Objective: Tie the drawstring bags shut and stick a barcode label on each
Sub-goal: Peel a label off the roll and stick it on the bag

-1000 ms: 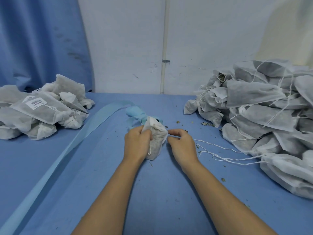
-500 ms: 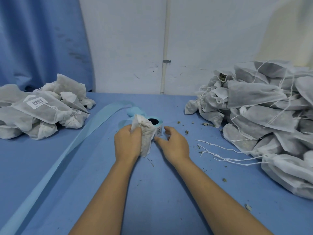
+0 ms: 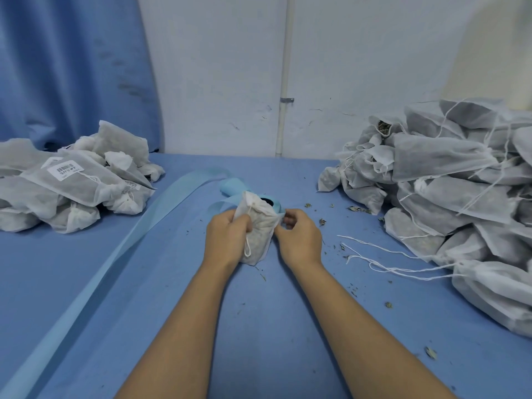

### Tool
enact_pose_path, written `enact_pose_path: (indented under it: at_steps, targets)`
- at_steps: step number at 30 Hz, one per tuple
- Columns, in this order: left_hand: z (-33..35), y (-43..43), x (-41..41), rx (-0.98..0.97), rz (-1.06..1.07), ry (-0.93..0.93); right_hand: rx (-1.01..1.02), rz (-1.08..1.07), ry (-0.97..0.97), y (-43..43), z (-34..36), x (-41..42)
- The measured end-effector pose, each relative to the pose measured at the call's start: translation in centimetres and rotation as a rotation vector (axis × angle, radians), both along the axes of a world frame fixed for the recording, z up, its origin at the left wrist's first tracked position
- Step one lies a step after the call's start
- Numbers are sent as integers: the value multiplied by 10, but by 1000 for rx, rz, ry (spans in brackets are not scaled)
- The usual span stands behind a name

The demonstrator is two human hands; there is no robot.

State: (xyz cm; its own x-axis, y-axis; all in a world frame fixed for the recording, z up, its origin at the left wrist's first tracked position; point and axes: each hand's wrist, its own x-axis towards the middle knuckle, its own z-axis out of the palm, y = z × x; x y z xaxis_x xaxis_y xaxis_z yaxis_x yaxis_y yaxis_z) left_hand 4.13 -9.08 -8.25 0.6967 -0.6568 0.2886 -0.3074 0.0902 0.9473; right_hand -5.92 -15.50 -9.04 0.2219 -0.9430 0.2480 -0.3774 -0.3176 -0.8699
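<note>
A small white drawstring bag (image 3: 259, 226) with a knotted neck stands upright at the table's centre. My left hand (image 3: 227, 237) grips its left side, and a loop of drawstring hangs below my thumb. My right hand (image 3: 299, 237) sits against the bag's right edge with fingers curled; what they pinch is hidden, beside the blue label roll (image 3: 272, 204) just behind the bag.
A pile of tied, labelled bags (image 3: 77, 182) lies at the left. A bigger heap of untied bags (image 3: 449, 191) with loose strings (image 3: 383, 254) fills the right. A long strip of blue backing paper (image 3: 115, 254) trails toward the near left. Herb crumbs dot the blue table (image 3: 259, 326).
The bag has been tilted back upright in my left hand. My right hand has curled its fingers by the label roll at the bag's right edge.
</note>
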Motion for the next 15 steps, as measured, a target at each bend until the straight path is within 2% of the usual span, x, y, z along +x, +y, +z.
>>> enact_pose_path:
  at_steps: [6,15]
  targets:
    - [-1,0,0,7,-31,2,-3,8,-12,-3,0,1]
    - [0,0,1,14,-11,36,40,-15,-128,-9,0,-6]
